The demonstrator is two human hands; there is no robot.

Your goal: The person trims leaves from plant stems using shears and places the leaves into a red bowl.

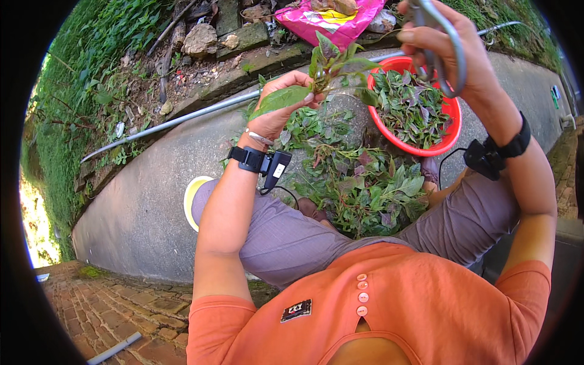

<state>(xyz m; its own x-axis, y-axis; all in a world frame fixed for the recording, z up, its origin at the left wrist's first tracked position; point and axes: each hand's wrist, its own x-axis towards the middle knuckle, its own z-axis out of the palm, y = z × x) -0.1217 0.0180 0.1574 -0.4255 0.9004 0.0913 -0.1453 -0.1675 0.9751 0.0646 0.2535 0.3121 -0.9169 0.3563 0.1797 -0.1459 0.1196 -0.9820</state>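
A leafy stem (328,67) with green and purplish leaves is pinched in my left hand (283,100), above the concrete. Raised at the upper right, my right hand (447,52) grips a pair of grey-handled scissors (455,61); their blades are hard to make out. Below that hand stands a red basin (451,135) filled with loose green and purple leaves (413,109). Between my feet lies a heap of leafy stems (371,188), with more greens (313,128) spread just beyond it, beneath my left hand.
A grey pipe (182,121) runs along the concrete's far edge, before stones (201,41) and soil. Beyond the basin lies a pink bag (331,21). A pale yellow rim (191,201) shows beside my left knee. Brick paving (121,304) covers the lower left.
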